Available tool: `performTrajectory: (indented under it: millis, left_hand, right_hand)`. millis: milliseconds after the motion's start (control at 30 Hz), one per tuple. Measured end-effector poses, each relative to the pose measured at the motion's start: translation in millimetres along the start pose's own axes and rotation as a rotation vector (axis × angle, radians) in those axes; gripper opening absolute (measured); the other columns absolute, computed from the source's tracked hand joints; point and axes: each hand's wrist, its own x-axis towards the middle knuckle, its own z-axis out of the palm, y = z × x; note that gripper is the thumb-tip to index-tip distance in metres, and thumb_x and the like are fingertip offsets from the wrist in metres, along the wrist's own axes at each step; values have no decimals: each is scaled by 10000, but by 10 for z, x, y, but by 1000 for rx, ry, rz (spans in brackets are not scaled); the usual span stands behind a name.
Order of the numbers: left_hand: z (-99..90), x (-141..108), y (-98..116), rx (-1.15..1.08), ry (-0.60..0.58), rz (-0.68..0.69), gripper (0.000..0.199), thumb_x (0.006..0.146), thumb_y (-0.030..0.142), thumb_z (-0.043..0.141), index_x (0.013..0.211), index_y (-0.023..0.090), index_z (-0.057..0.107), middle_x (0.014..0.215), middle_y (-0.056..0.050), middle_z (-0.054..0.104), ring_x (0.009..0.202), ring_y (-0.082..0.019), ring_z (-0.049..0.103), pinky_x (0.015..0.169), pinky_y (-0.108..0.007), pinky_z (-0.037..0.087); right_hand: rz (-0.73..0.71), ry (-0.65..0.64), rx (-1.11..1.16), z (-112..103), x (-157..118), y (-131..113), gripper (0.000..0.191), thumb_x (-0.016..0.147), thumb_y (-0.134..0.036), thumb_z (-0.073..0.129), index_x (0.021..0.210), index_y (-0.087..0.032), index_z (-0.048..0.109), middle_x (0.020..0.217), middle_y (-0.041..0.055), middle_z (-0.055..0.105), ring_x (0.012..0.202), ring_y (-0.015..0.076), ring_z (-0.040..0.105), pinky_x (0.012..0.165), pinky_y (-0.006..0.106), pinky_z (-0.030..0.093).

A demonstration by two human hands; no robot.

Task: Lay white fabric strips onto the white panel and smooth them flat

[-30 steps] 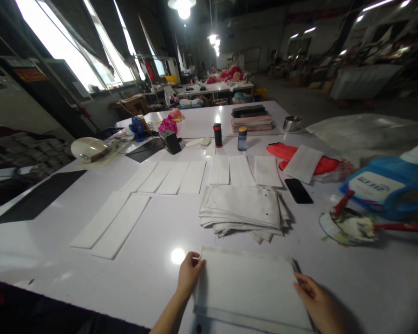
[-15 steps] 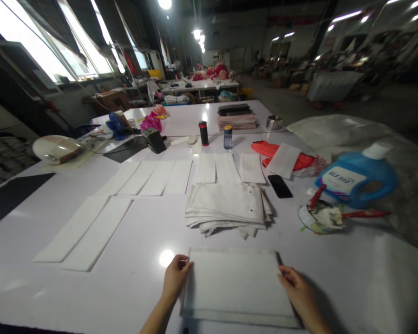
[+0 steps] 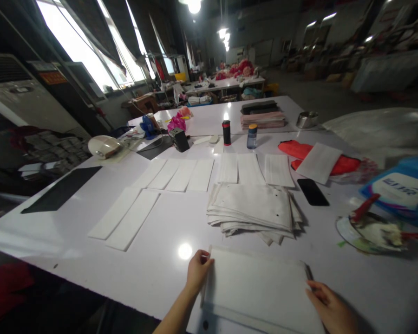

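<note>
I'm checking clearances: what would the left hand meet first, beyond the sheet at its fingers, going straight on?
Beyond the white sheet, the left hand would probably meet the near left corner of the cloth stack; its height is unclear.

Cloth stack (image 3: 249,206) behind the held sheet (image 3: 261,287), left of the phone (image 3: 312,192).

The left hand (image 3: 199,270) is low in the view, near the middle, and its bare forearm (image 3: 177,310) comes up slantwise from the bottom edge. Its thumb and fingers are bent toward each other in a pinch. The right hand (image 3: 329,304) is at lower right, a little lower, with fingers pointing to the left and curled. The two hands are well apart.
</note>
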Motion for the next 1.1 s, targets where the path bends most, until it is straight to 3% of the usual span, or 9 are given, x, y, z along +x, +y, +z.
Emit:
performTrajectory:
  millis: [100, 300, 400, 467, 567, 700, 833, 1100]
  left_hand:
    - [2, 1, -1, 7, -9, -9, 178, 678, 315, 623, 810, 200, 592, 600, 31, 623, 586, -140, 580, 570, -243, 412]
    - [-8, 14, -6, 40, -32, 17, 233, 685, 376, 608, 832, 197, 583, 630, 16, 641, 595, -162, 601, 577, -265, 433]
    - [-13, -2, 2, 63, -19, 63, 299, 701, 387, 596, 921, 184, 582, 741, -18, 660, 635, -182, 615, 629, -308, 475]
    - [4, -52, 25, 137, 54, 180, 348, 733, 393, 581, 1001, 171, 580, 905, -73, 661, 751, -213, 631, 725, -366, 501]
    - [87, -196, 86, 350, 145, 507, 341, 820, 359, 530, 1103, 176, 579, 1109, -133, 618, 1020, -269, 591, 906, -452, 471]
    - [275, -419, 172, 591, -74, 832, 426, 887, 325, 465, 1301, 226, 485, 1376, -136, 493, 1278, -292, 444, 1014, -462, 421]
    - [419, -529, 175, 751, -225, 939, 613, 896, 445, 436, 1451, 260, 255, 1533, -121, 264, 1398, -328, 258, 1082, -510, 330]
    - [489, -533, 47, 882, -204, 990, 729, 880, 573, 373, 1476, 248, 109, 1548, -120, 197, 1414, -317, 216, 1106, -489, 263]
  right_hand:
    - [41, -75, 67, 4, -1, -13, 483, 652, -609, 524, 913, -216, 628, 673, 13, 651, 600, 223, 619, 549, 316, 473]
    - [17, -71, 59, 6, -29, -32, 424, 705, -552, 507, 941, -217, 614, 668, -10, 629, 619, 208, 605, 587, 313, 454]
    - [7, -65, 45, 0, -49, -59, 389, 727, -522, 501, 947, -222, 615, 689, -9, 634, 634, 205, 606, 598, 311, 449]
    - [6, -60, 37, -7, -60, -83, 378, 726, -512, 497, 940, -225, 617, 687, -9, 634, 632, 206, 605, 596, 311, 444]
    - [11, -53, 18, -19, -70, -113, 371, 719, -508, 498, 932, -229, 617, 686, -6, 636, 637, 214, 603, 599, 318, 437]
    - [15, -61, -1, -27, -73, -128, 403, 724, -531, 484, 950, -221, 610, 690, 2, 632, 630, 220, 597, 584, 326, 430]
    - [9, -67, -13, -32, -71, -134, 415, 727, -531, 480, 955, -209, 607, 703, 13, 636, 649, 222, 597, 601, 327, 436]
    - [7, -54, -56, -35, -77, -160, 443, 708, -539, 463, 956, -207, 619, 713, 13, 643, 650, 221, 599, 603, 329, 441]
